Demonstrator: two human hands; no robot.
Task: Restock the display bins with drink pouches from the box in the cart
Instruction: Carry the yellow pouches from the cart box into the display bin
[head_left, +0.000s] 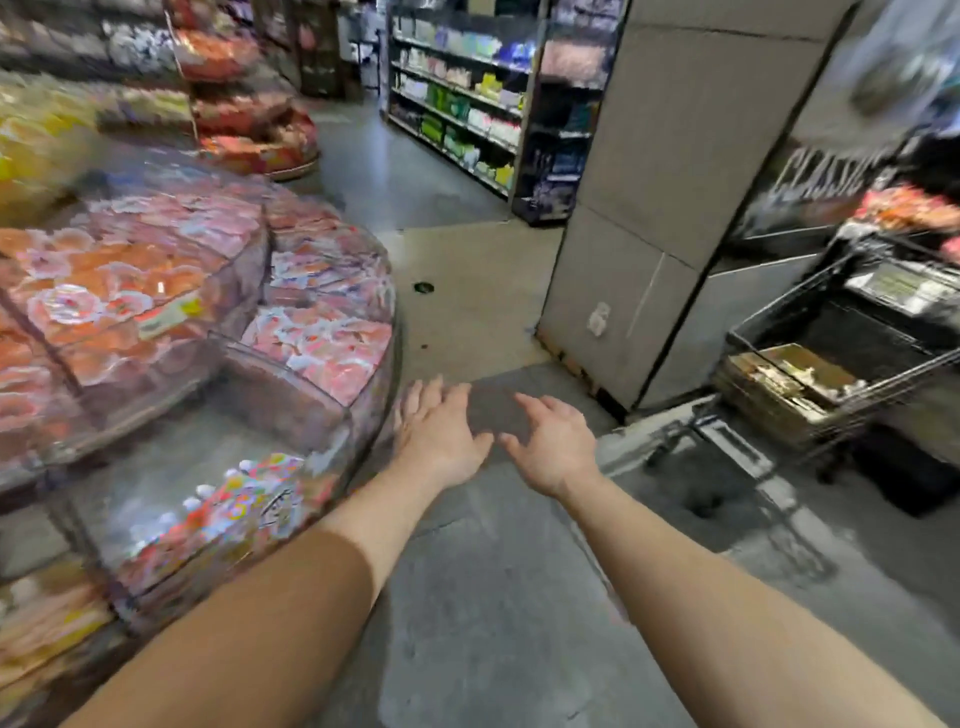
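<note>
A round display of clear bins (291, 379) fills the left side, stacked in tiers. Pink and orange drink pouches (322, 348) lie in the upper bins, and colourful pouches (244, 499) sit in a lower bin. My left hand (439, 428) is open, fingers spread, just right of the display's edge. My right hand (550, 441) is open beside it, over the floor, holding nothing. A wire cart (852, 364) stands at the right, apart from both hands, with a cardboard box (779, 379) in it. The frame is blurred.
A grey pillar (649, 208) rises between the display and the cart. Shelves of goods (467, 104) line the aisle behind. More round displays (244, 104) stand at the upper left. Concrete floor (493, 597) lies under my arms.
</note>
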